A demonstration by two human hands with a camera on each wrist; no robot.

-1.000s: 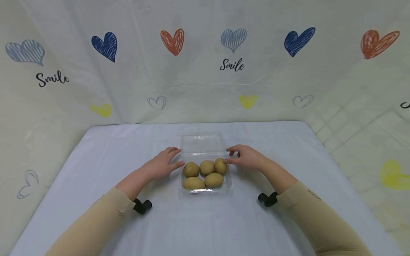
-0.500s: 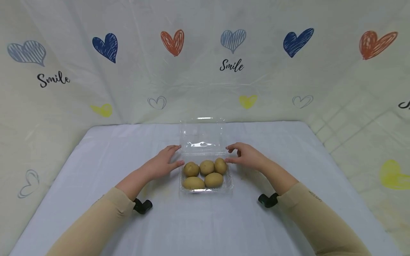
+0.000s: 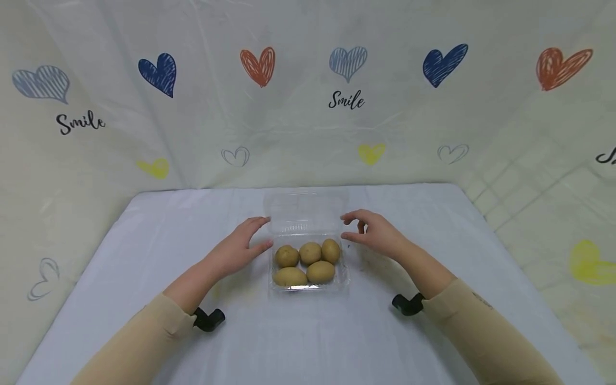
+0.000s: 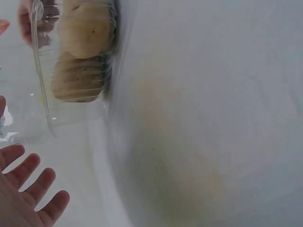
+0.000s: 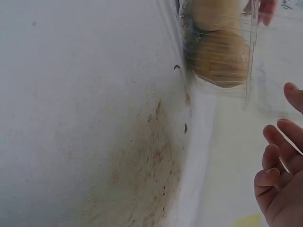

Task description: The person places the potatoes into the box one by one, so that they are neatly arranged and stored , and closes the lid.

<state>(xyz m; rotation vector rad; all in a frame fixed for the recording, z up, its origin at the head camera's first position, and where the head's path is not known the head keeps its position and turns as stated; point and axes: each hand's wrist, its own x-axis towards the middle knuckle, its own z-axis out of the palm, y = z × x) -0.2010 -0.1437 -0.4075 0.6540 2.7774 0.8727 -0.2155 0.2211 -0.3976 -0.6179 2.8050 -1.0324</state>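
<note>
A clear plastic clamshell box (image 3: 343, 280) stands in the middle of the table, its lid (image 3: 308, 209) tipped back behind the base. Inside the base lie several potatoes (image 3: 321, 272) in two rows. At the box's left side is my left hand (image 3: 237, 248), thumb and fingers spread and holding nothing, fingertips close to the hinge corner. My right hand (image 3: 377, 231) hovers by the opposite corner with its fingers loosely bent and nothing in them. In the right wrist view a potato (image 5: 221, 59) shows through the ribbed clear wall.
White cloth covers the table (image 3: 308, 342). Brown dirt specks (image 5: 156, 151) lie on it near the box's right side. Behind it hangs a pale backdrop (image 3: 298, 117) printed with hearts. Black wrist cameras (image 3: 210, 320) stick out below the sleeves.
The lid swings up from a lower position, then drops back away from the base. Both hands shift slightly outward from the box. The potatoes stay in place.
</note>
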